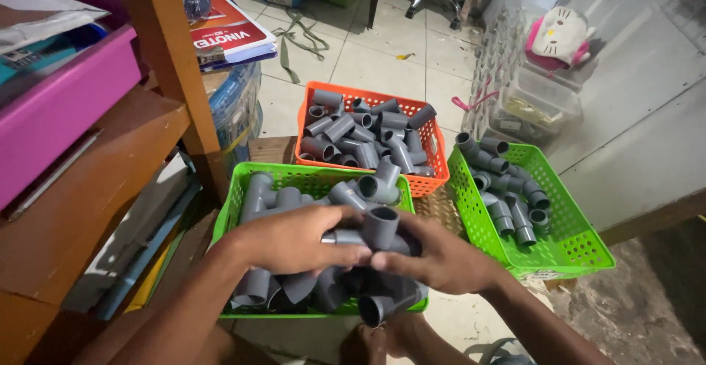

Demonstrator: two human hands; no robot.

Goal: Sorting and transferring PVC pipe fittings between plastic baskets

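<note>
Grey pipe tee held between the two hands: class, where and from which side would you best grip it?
Grip the grey pipe tee by its straight run, from the two ends, as the left hand and right hand do; the branch socket stands upright, open end up, leaving the run's sides free for fingers.

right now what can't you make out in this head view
- Grey pipe fitting: its lower part is covered by the left hand and right hand.
- Front green basket: both hands and forearms hide the middle of it.
- Pink and white toy: blurred behind a clear sheet.
</note>
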